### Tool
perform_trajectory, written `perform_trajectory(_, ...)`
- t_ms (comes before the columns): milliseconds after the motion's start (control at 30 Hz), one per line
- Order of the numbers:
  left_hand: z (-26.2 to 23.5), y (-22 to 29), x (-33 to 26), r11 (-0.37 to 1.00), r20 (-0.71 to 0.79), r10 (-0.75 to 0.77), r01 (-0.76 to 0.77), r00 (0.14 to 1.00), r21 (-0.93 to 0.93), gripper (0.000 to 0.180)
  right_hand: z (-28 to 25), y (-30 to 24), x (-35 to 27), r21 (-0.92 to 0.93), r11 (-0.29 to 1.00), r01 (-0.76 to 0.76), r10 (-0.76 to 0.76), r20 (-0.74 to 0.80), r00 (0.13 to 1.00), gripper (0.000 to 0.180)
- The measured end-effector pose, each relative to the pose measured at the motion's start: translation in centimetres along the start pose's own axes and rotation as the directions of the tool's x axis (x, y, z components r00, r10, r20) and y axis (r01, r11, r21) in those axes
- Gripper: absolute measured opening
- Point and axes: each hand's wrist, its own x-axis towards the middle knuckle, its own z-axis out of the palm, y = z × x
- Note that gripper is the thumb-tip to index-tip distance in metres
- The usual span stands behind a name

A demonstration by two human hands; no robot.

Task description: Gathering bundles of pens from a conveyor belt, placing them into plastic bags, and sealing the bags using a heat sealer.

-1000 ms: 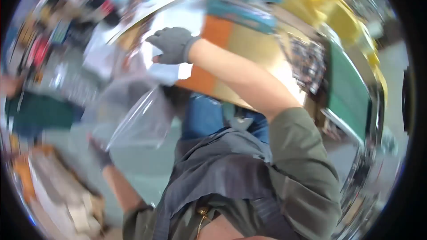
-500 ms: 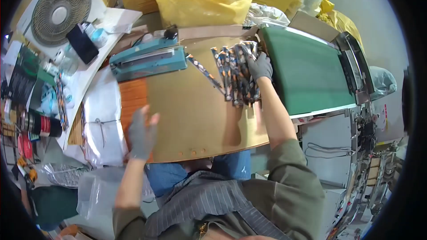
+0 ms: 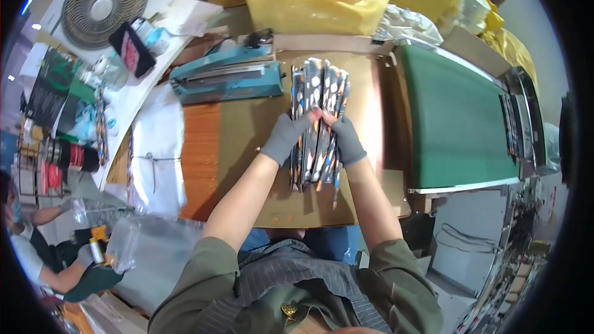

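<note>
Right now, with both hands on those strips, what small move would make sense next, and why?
Perhaps the right hand could nudge the strips level at their lower ends: those look uneven, one reaching lowest on that hand's side, while the left hand holds the other side.

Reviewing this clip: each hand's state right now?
Left hand: closed on the left side of a bunch of slim patterned packets.
Right hand: closed on the right side of the same bunch.

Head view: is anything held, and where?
A bundle of slim patterned packets, held around mid-length, the left hand on its left side and the right hand on its right.
</note>
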Motion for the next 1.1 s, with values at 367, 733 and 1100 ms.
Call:
perform_trajectory(367,-5.4,3.1,-10.6,0.871,0.224,0.478,-0.491,0.849,0.000,0.094,10.7,-2.2,-7.9,-0.167,0.866,0.472,-0.328,0.522,0.787,0.101)
perform_trajectory(733,-10.2,-4.9,-22.0,0.974,0.248,0.181,-0.137,0.952,-0.183,0.042,16.1,3.4,-10.9,-0.326,0.900,-0.288,0.430,0.564,0.705,0.042)
perform_trajectory(1100,-35.1,-1.9,-24.9,0.620,-0.310,0.257,0.090,0.915,0.779,0.022,15.9,8.2,-11.5,-0.134,0.972,-0.190,0.229,0.400,0.887,0.023)
